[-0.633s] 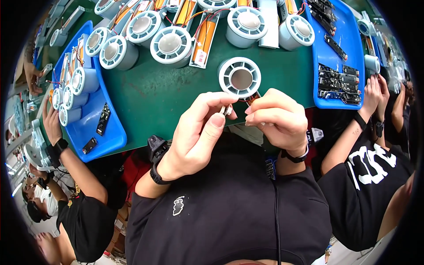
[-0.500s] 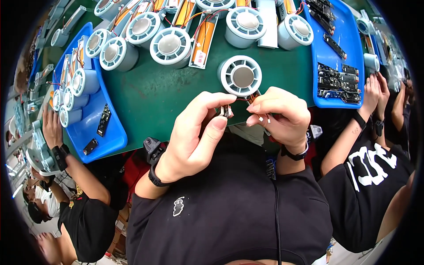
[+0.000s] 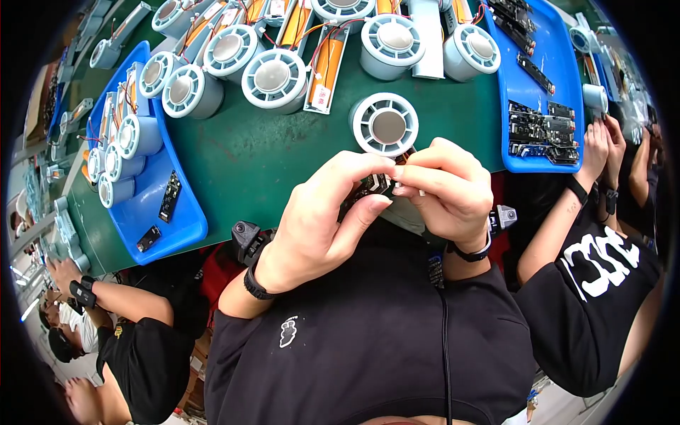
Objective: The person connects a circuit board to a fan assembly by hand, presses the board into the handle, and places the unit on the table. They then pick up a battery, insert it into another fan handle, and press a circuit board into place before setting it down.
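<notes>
The left hand pinches a black board between thumb and forefinger, the remaining fingers curled behind it. The right hand has its thumb and fingertips drawn together right at the board's edge; a small white bit shows beneath those fingers, but whether it is a wire's plug cannot be told. The two forefingers nearly meet above the board, and whether they touch is hidden.

The key relation is board to right fingertips: the board lies just beside them, at 9 o'clock, between the hands. The left hand has it, so that hand is the nearer one. Most of the board is covered; the part in sight seems to run from 8 toward 2 o'clock, its end facing the right fingers.

The round housing sits on the green desk at 12 o'clock from the hands, near both, its silver disc facing up. Something thin reaches from it at about 5 o'clock and goes behind the right fingers.

Farther off at 11 to 1 o'clock stands a group of like housings. A blue tray lies at 9 o'clock, another tray with spare boards at 2 o'clock.
</notes>
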Motion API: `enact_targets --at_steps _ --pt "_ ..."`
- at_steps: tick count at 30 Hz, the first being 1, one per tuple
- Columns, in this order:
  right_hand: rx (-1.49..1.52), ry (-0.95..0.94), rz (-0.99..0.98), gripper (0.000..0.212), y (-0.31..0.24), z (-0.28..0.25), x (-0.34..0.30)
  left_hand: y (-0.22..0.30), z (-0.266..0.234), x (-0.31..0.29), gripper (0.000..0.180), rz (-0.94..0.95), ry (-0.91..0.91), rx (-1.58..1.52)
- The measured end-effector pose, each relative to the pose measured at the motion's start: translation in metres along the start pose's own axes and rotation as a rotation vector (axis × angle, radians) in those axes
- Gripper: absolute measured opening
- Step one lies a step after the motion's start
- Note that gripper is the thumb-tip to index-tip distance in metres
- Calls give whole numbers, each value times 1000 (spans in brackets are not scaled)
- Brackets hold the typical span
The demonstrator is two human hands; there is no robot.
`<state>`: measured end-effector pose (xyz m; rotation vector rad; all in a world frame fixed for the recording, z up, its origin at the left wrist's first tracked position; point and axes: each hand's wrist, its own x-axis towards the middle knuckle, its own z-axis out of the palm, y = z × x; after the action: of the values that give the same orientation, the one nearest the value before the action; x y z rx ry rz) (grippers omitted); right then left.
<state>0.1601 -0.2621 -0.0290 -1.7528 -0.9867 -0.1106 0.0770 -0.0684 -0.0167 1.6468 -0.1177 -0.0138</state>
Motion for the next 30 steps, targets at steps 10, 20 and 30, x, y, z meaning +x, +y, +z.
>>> enact_targets --at_steps 10,20,30 --pt "-214 46 -91 26 -7 5 2 -1 1 2 37 38 -19 40" --pt "-321 19 -179 23 -5 8 4 -5 -3 2 36 -20 -52 -65" --pt "-246 38 -94 14 -5 12 1 0 -9 4 34 -65 -113 -12"
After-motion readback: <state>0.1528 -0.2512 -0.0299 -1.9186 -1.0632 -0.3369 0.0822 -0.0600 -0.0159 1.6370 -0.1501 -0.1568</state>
